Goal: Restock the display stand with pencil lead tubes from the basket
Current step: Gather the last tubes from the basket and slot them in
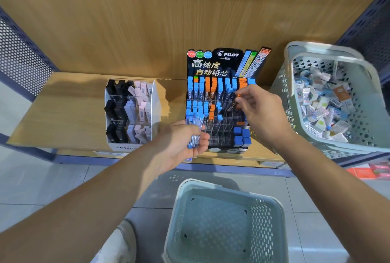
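- left hand [181,144]: palm up, fingers curled round a bundle of blue-capped tubes [195,130]. the bundle stands roughly upright in the grip, caps at the top, just in front of the lower left corner of the display stand [213,66].
- right hand [261,113]: thumb and fingertips pinch one orange-capped tube [233,104]. we see it held slantwise over the clear slots on the stand's right side; we cannot tell whether its lower end touches a slot.
- the two hands are apart, the right one further back and higher than the left.
- behind and to the left of the right hand's pinch, the stand's back rows hold blue and orange caps. between the two hands the clear front slots show through, and a few blue caps sit just below the right wrist.
- floor basket [228,190]: pale green, perforated, on the tiles below both forearms, nearer to us than either hand.
- shelf basket [280,98]: same kind, tilted, just to the right of the right hand, holding a heap of small boxed items.
- eraser box [130,113]: white, with black, grey and pink blocks in tiers, to the left of the left hand and apart from it.
- stand, eraser box and tilted basket all rest on the wooden shelf [63,111].
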